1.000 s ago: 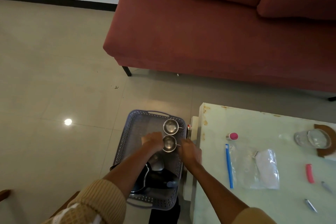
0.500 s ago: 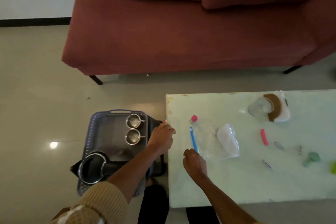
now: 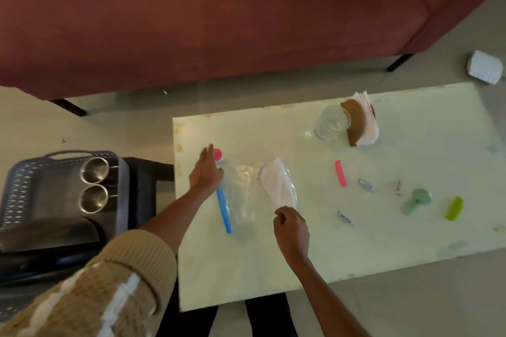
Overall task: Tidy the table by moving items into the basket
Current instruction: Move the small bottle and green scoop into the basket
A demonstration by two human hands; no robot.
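A grey-blue basket [image 3: 19, 186] sits left of the pale table [image 3: 383, 249], holding two steel cups [image 3: 94, 169] and a dark kettle [image 3: 49, 232]. On the table lies a clear zip bag [image 3: 246, 194] with a blue seal strip [image 3: 224, 209] and a white cloth [image 3: 278, 186] inside. My left hand [image 3: 205, 172] hovers open over the bag's left end, next to a small pink cap [image 3: 218, 153]. My right hand [image 3: 291, 230] is loosely curled over the table just below the cloth, holding nothing.
Farther right on the table are a glass [image 3: 331, 121], a napkin stack with a brown coaster [image 3: 361, 123], a pink clip [image 3: 341, 173], small metal pieces [image 3: 365, 184], a teal object [image 3: 416, 201] and a green one [image 3: 455, 208]. A red sofa [image 3: 219, 21] stands behind the table.
Both hands left the basket and moved right over the table. My left hand has opened beside the pink cap; the view shifted right along the table.
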